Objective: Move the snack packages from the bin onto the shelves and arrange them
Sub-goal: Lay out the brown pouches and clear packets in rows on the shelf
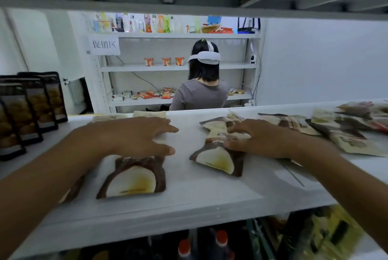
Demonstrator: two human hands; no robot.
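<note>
While each lies flat with fingers spread, the left hand (134, 135) on one snack package (134, 177) at lower centre and the right hand (258, 140) on a second package (218, 156) beside it, both packs seem pinned to the shelf (189, 198) for straightening into a row.

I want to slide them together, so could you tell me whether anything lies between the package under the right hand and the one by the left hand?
Nothing visible: only bare shelf separates the right package from the left package.
</note>
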